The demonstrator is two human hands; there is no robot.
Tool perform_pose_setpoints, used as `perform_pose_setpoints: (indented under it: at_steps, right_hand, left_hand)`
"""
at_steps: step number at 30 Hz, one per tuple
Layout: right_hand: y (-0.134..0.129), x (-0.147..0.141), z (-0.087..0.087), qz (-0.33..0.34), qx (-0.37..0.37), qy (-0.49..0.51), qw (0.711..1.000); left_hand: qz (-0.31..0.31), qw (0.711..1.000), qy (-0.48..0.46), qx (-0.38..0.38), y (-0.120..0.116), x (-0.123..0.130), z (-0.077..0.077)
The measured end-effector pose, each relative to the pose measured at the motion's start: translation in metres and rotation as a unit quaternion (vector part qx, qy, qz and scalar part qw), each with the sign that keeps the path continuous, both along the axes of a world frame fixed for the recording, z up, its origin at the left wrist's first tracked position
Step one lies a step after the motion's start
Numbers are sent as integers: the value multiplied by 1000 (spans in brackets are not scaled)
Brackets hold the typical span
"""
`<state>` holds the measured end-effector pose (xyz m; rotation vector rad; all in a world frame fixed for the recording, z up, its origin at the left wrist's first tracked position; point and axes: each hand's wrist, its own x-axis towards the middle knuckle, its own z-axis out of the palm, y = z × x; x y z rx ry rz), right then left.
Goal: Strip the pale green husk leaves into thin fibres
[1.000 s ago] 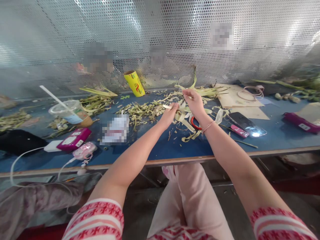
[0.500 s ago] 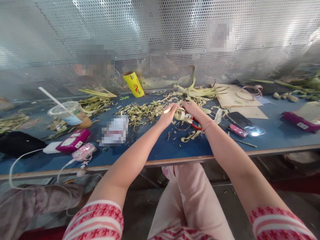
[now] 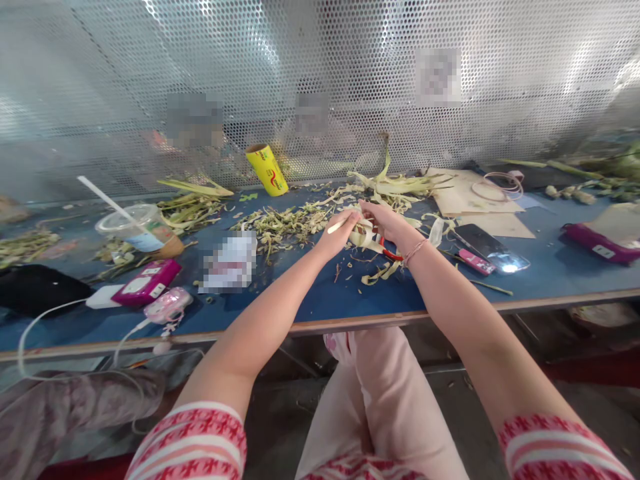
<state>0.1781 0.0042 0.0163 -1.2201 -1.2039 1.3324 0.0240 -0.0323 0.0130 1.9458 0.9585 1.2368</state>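
My left hand [image 3: 340, 233] is closed round a pale plant stalk [image 3: 336, 227], whose cut end sticks out past the fingers. Close beside it, my right hand [image 3: 383, 219] is closed at the same bit of plant; its fingertips are too small to make out. Pale leafy strips [image 3: 366, 238] hang between and below the hands. Under my right wrist lies a red curved handle [image 3: 391, 253], partly hidden. A heap of greenish plant scraps [image 3: 290, 223] spreads to the left of the hands, and a larger peeled leafy piece [image 3: 393, 183] lies behind them.
On the blue table [image 3: 280, 300] stand a yellow tube [image 3: 268, 171] and a plastic cup [image 3: 145, 230]. Purple devices [image 3: 148, 283] and a cabled pink case [image 3: 169, 305] lie left; a phone [image 3: 483, 245], a pink tool [image 3: 475, 261] and brown sheets [image 3: 465, 193] lie right. Perforated metal rises behind.
My right hand has shifted slightly left and down, closer against my left hand. The leafy strips between them have moved a little.
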Motion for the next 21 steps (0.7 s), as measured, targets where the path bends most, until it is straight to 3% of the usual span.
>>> perform_pose_setpoints:
  at_steps: [3, 8, 14, 18, 21]
  right_hand:
    - [-5, -4, 4, 2, 3, 68, 998]
    - [-6, -5, 6, 7, 103, 101, 989]
    - [-8, -5, 9, -52, 216, 27, 975]
    - [-15, -4, 15, -31, 315, -32, 948]
    - [-18, -4, 16, -1, 375, -105, 921]
  left_hand:
    - [-23, 1000, 7, -10, 0, 1, -2]
    - [-57, 998, -10, -32, -2, 2, -3]
    - [-54, 995, -70, -51, -6, 2, -1]
    - [11, 991, -114, -74, -2, 3, -4]
    - [4, 980, -161, -119, 4, 6, -7]
